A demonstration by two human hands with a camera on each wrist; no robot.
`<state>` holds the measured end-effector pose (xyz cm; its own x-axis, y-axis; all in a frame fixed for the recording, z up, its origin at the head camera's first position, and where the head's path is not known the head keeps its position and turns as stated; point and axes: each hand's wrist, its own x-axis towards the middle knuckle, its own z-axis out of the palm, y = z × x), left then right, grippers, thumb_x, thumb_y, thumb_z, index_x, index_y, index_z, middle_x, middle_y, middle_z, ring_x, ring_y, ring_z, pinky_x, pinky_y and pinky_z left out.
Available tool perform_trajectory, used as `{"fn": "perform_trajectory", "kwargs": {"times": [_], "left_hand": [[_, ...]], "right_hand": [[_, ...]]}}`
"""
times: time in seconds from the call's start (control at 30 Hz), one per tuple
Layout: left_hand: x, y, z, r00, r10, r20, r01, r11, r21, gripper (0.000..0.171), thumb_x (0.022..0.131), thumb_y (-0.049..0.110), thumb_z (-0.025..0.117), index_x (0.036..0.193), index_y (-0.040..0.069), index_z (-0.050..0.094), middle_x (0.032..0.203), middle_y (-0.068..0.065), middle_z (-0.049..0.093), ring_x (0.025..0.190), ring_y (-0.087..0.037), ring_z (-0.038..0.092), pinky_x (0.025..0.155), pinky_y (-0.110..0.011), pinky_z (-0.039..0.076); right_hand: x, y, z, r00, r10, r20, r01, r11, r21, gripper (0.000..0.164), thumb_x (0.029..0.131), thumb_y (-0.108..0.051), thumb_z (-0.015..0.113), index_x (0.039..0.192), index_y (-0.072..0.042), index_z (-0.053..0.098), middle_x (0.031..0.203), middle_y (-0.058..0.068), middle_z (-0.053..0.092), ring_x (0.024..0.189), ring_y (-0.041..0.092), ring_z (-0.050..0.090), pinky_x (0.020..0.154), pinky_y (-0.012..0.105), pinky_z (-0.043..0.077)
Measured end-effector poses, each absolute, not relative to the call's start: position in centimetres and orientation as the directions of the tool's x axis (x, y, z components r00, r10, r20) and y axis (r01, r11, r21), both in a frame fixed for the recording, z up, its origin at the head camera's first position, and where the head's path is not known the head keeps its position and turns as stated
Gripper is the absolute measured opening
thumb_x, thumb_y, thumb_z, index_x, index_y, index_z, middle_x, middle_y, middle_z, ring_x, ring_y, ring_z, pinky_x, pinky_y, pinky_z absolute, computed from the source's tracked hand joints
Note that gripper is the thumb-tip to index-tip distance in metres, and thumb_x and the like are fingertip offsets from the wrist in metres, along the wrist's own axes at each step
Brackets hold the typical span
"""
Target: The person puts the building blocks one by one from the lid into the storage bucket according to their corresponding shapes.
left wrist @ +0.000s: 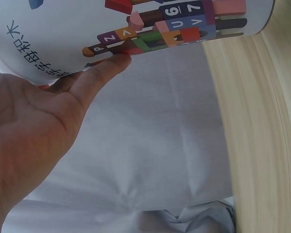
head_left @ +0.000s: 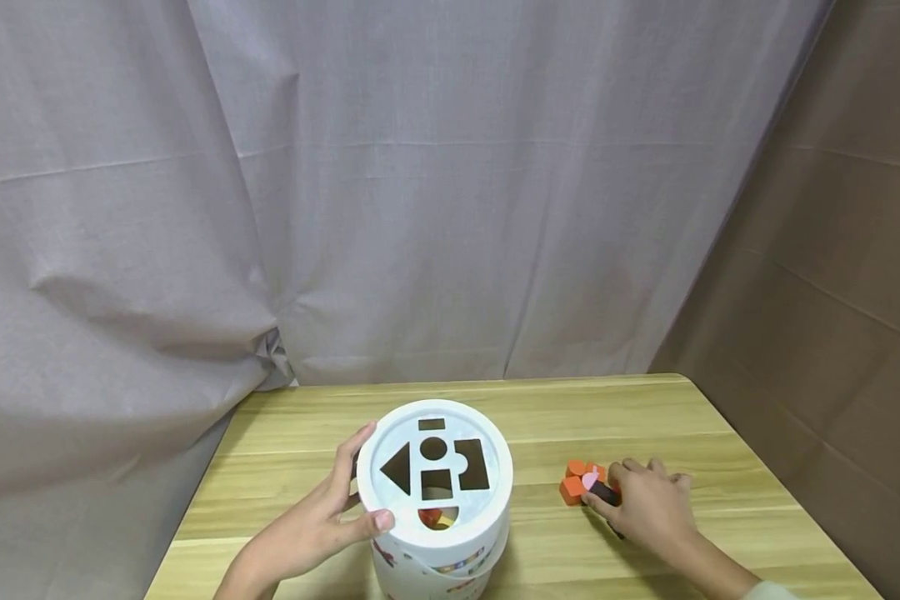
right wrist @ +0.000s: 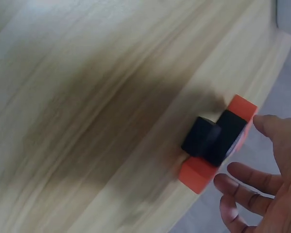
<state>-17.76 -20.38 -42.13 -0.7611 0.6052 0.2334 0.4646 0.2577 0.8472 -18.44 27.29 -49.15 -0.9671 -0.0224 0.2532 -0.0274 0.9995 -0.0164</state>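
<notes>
A white bucket [head_left: 465, 583] printed with coloured letter blocks stands at the table's front, its pale lid [head_left: 498, 475] cut with several shaped holes. Through one hole, red and yellow pieces show inside. My left hand [head_left: 307, 525] holds the bucket at its left side, thumb on the rim and fingers along the wall. On the right, my right hand [head_left: 656, 508] hovers over a cluster of blocks, thumb and fingers spread apart. The cluster has orange blocks [right wrist: 198, 174], a pink piece [head_left: 589, 480] and black blocks [right wrist: 228, 138]. Whether the fingertips touch them, I cannot tell.
The wooden table [head_left: 585, 408] reaches back to a grey curtain [head_left: 420, 250]. Brown cloth [head_left: 832, 333] hangs along the right side. Part of a pale object [right wrist: 288, 19] shows at the corner of the right wrist view.
</notes>
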Motion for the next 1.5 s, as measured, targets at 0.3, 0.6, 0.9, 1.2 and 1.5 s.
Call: {"fn": "perform_trajectory", "kwargs": {"times": [0.3,0.6,0.9,1.2,1.5], "left_hand": [[-17.8,-20.3,-42.0,-0.784,0.583,0.216,0.436,0.268,0.859,0.1,0.096,0.026,0.071,0.162,0.036,-0.003,0.17,0.002,0.009,0.147,-0.036,0.038,0.112,-0.054,0.044],[-17.8,-20.2,-41.9,-0.788,0.575,0.221,0.436,0.267,0.859,0.1,0.096,0.027,0.072,0.162,0.037,-0.003,0.17,0.002,0.009,0.148,-0.034,0.036,0.112,-0.058,0.043],[-17.4,-20.1,-42.1,-0.82,0.55,0.159,0.374,0.305,0.876,0.098,0.096,0.029,0.071,0.161,0.04,-0.002,0.171,0.001,0.006,0.147,-0.036,0.039,0.111,-0.058,0.041],[-17.6,-20.3,-42.4,-0.824,0.546,0.151,0.361,0.301,0.883,0.1,0.093,0.027,0.074,0.16,0.042,0.001,0.169,0.003,0.012,0.145,-0.03,0.043,0.112,-0.045,0.044],[-18.1,-20.6,-42.4,-0.814,0.555,0.174,0.391,0.301,0.87,0.105,0.089,0.028,0.079,0.161,0.042,0.004,0.166,0.003,0.027,0.14,-0.025,0.05,0.109,-0.036,0.05]], "right_hand": [[-18.9,27.1,-49.4,-0.978,0.002,0.206,0.0,1.0,-0.008,0.045,0.08,-0.061,0.076,0.093,-0.018,0.071,0.092,0.002,0.063,0.084,0.032,0.057,0.067,0.062,0.044],[-18.6,27.0,-48.7,-0.985,-0.03,0.168,-0.036,0.999,-0.039,0.044,0.079,-0.049,0.081,0.105,-0.013,0.074,0.102,0.01,0.067,0.089,0.034,0.06,0.069,0.064,0.051],[-17.9,27.2,-48.7,-0.984,-0.048,0.171,-0.064,0.994,-0.088,0.04,0.078,-0.047,0.083,0.103,-0.018,0.073,0.102,0.005,0.069,0.087,0.027,0.058,0.064,0.053,0.051],[-17.0,27.0,-46.6,-0.908,-0.12,0.401,-0.222,0.951,-0.217,0.029,0.074,-0.036,0.089,0.096,-0.027,0.074,0.095,-0.008,0.065,0.083,0.015,0.051,0.063,0.031,0.04],[-16.5,24.2,-42.2,-0.769,-0.228,0.597,-0.452,0.855,-0.255,0.04,0.072,-0.026,0.092,0.106,-0.033,0.071,0.105,-0.02,0.064,0.09,0.002,0.045,0.071,0.024,0.044]]}}
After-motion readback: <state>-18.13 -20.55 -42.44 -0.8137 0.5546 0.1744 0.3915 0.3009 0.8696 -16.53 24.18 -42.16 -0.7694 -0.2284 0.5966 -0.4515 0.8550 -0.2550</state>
